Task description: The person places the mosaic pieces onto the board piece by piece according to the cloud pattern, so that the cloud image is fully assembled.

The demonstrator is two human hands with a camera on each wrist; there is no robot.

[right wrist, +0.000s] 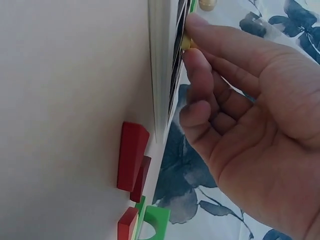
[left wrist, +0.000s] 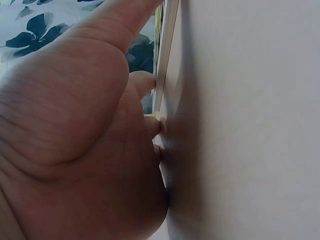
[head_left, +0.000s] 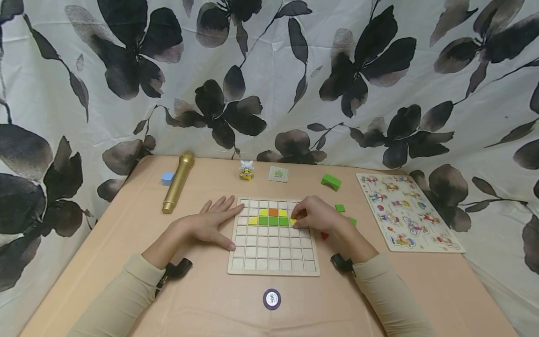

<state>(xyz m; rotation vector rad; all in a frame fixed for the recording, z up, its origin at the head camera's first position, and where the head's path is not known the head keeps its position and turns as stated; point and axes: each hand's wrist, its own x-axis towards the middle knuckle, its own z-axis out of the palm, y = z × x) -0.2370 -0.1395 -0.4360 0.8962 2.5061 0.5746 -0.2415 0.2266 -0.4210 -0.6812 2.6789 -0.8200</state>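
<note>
A white grid board [head_left: 273, 255] lies in the middle of the table. On its upper rows sit an orange square [head_left: 273, 212], a row of green squares [head_left: 273, 220] and yellow triangles, one of them a yellow triangle [head_left: 253, 221] at the left end. My right hand [head_left: 321, 216] pinches a small yellow piece [right wrist: 186, 42] between thumb and index finger at the right end of the green row. Its exact shape is partly hidden by the fingertips. My left hand [head_left: 206, 224] rests flat with spread fingers, thumb and index touching the board's left edge.
Right of the board lie a red block [right wrist: 132, 157], small green pieces [head_left: 340, 208] and a green arch block [head_left: 331, 182]. A picture puzzle board [head_left: 410, 213] lies far right. Behind stand a gold tube [head_left: 178, 182], blue block [head_left: 167, 178], figurine [head_left: 246, 170] and card [head_left: 278, 174]. A round disc [head_left: 272, 299] lies in front.
</note>
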